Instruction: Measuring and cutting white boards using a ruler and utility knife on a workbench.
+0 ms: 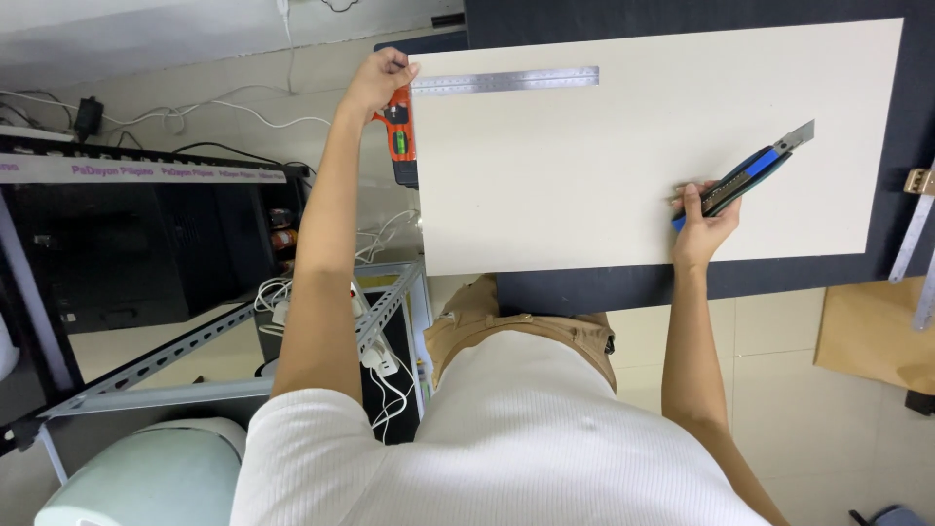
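Note:
A large cream board (623, 146) lies flat on a dark cutting mat (682, 15). My left hand (378, 80) grips the head of a square tool at the board's left edge; its orange handle (399, 136) runs along that edge and its steel ruler blade (506, 80) lies across the board's far left corner. My right hand (703, 216) holds a blue and black utility knife (750, 175) over the board's near right part, blade extended and pointing away to the right.
A slotted metal shelf frame (195, 341) with white cables (375, 360) and a black cabinet (146, 244) stands to my left. More steel rulers (916, 244) and a brown cardboard sheet (872, 331) sit at the right. A pale green bin (146, 477) is at lower left.

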